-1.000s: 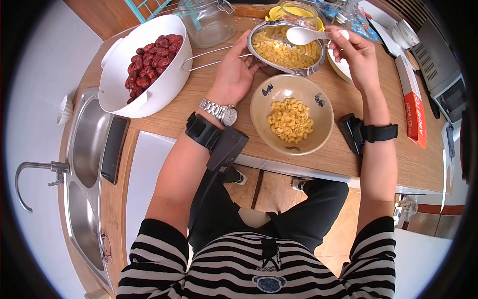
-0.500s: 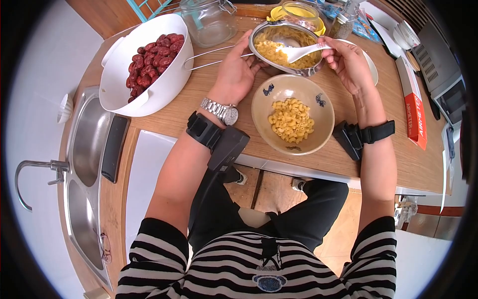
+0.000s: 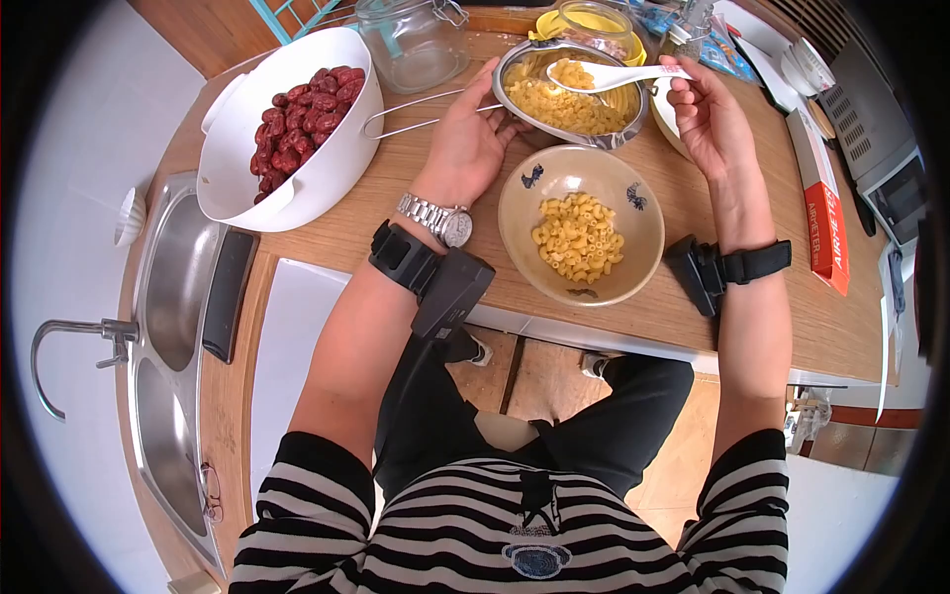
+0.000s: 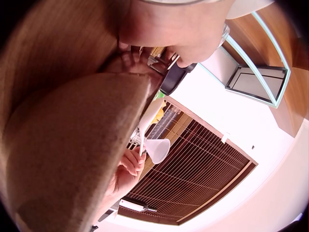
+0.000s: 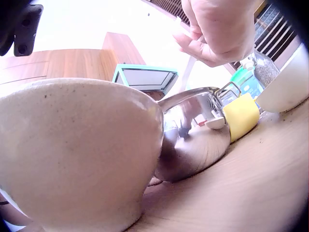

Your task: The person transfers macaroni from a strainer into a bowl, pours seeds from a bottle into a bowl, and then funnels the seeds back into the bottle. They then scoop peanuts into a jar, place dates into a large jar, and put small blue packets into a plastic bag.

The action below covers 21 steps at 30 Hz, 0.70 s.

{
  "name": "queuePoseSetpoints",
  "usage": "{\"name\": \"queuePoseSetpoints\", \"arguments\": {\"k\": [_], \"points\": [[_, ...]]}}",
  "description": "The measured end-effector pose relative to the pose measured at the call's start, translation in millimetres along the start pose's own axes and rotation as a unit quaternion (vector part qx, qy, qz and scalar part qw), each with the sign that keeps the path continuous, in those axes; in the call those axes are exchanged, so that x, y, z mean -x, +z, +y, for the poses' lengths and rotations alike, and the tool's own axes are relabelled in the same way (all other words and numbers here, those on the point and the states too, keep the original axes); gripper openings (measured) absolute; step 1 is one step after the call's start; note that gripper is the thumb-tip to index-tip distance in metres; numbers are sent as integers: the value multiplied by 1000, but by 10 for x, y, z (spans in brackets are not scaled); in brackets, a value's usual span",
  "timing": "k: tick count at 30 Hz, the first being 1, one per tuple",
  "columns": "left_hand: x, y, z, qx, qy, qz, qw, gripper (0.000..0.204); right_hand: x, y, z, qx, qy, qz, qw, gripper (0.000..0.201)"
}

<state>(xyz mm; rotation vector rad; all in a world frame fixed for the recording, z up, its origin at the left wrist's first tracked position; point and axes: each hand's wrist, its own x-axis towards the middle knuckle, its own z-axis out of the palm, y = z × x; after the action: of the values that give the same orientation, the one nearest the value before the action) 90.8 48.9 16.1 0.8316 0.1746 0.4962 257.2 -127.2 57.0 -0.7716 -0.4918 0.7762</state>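
My right hand [image 3: 720, 124] pinches the handle of a white soup spoon [image 3: 628, 75], which carries yellow macaroni [image 3: 572, 73] over a metal bowl [image 3: 539, 127]. More macaroni lies in that bowl, which has a long wire handle [image 3: 408, 132]. At its left side my left hand [image 3: 463, 148] holds the bowl by the handle end, thumb near the rim and fingertips partly hidden beneath it. Nearer the body stands a beige ceramic bowl [image 3: 520, 223] with blue motifs and a heap of macaroni inside. In the right wrist view the ceramic bowl [image 5: 82, 145] stands close beside the shiny metal bowl [image 5: 193, 150].
Left of the hands stands a white basin [image 3: 341, 163] of red dates, with a glass jar [image 3: 416, 49] behind. A white dish [image 3: 675, 124] lies beside the right hand. Farther right is an orange-and-white box [image 3: 823, 223]. A sink [image 3: 178, 287] lies at far left.
The spoon dipped into the macaroni in the metal bowl, then rose with some on it. The right hand moved down and back up; the left hand stayed in place.
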Motion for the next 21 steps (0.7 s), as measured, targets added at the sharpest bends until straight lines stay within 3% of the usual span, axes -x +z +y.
{"name": "queuePoseSetpoints", "arguments": {"k": [4, 10, 14, 17, 21], "points": [[19, 27, 13, 8, -2, 16, 1000, 31, 32, 37, -52, -38, -2, -35, 999, 23], [-13, -20, -9, -1, -1, -7, 1000, 36, 112, 100, -63, -42, 3, -172, 984, 24], [-11, -22, -10, 4, -8, -5, 1000, 37, 219, 212, -42, 78, -5, -207, 975, 25], [-5, -3, 0, 7, -1, 3, 1000, 33, 238, 213, -37, 180, -13, -270, 946, 23], [-16, -14, -5, 29, -15, 20, 999, 30, 255, 212, -65, 160, -28, -252, 954, 23]]}}
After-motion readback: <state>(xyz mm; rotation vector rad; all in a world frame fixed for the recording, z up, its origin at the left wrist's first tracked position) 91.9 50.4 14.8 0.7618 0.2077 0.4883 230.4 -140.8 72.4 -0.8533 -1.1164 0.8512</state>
